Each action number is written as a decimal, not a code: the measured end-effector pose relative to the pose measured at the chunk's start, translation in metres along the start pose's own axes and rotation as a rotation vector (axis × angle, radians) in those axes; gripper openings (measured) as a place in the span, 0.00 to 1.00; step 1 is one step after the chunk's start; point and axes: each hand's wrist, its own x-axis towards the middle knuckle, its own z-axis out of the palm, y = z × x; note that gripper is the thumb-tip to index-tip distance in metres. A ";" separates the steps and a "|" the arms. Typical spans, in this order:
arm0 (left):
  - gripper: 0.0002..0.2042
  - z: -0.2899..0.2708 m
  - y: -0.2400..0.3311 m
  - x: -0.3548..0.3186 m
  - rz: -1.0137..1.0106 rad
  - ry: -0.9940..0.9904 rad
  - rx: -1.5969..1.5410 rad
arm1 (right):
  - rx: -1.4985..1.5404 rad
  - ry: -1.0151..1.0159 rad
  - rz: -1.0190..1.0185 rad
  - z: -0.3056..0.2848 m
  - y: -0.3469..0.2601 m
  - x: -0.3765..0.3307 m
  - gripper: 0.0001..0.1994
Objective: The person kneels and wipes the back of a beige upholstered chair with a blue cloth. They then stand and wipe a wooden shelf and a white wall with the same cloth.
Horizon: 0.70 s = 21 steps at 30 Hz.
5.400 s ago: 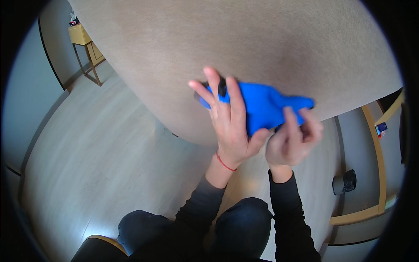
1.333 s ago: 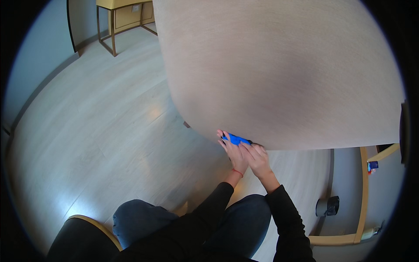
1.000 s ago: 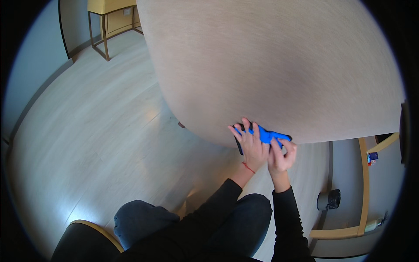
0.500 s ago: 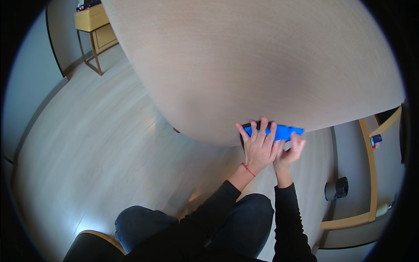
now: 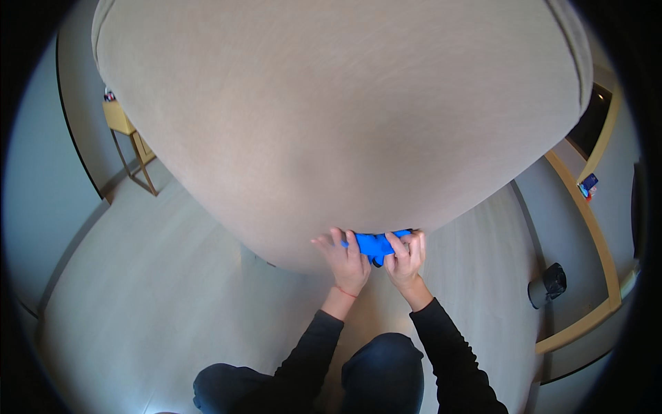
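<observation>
A lived-in room, either a home or a hotel room, is suggested by the broad beige padded furniture (image 5: pixel 331 110). To its left, a slim-legged side table (image 5: pixel 119 117) is seen; to its right, a bag-lined bin (image 5: pixel 536 292).

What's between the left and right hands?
A blue item with black parts, spanning from the left hand to the right hand; head view shows it.

Blue thing (image 5: pixel 373 245) looks like soft matt cloth tbh. Big cushion (image 5: pixel 331 124) is brushed, suede-ish fabric. Floor (image 5: pixel 227 324): smooth wood-look, slight sheen. Bin bag (image 5: pixel 555 281) on the right is shiny plastic.
</observation>
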 end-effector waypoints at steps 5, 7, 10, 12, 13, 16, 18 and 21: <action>0.32 -0.038 0.023 0.132 0.150 0.084 -0.042 | -0.027 0.247 -0.012 -0.013 -0.008 0.113 0.25; 0.33 -0.053 0.039 0.186 0.212 0.106 0.013 | -0.032 0.298 -0.029 -0.023 -0.008 0.160 0.26; 0.36 -0.059 0.071 0.255 0.325 0.224 0.028 | -0.046 0.354 -0.051 -0.048 -0.002 0.218 0.23; 0.36 -0.065 0.081 0.295 0.416 0.289 0.057 | -0.064 0.392 -0.082 -0.058 -0.001 0.253 0.20; 0.35 -0.066 0.091 0.310 0.465 0.322 0.083 | -0.055 0.442 -0.102 -0.063 0.004 0.271 0.19; 0.29 -0.058 0.126 0.348 0.589 0.382 0.022 | -0.050 0.595 -0.162 -0.086 0.033 0.314 0.15; 0.25 -0.066 0.130 0.368 0.677 0.363 0.067 | -0.061 0.613 -0.152 -0.096 0.045 0.328 0.10; 0.20 -0.080 0.126 0.397 0.766 0.310 0.181 | 0.193 0.499 0.106 -0.128 0.094 0.328 0.07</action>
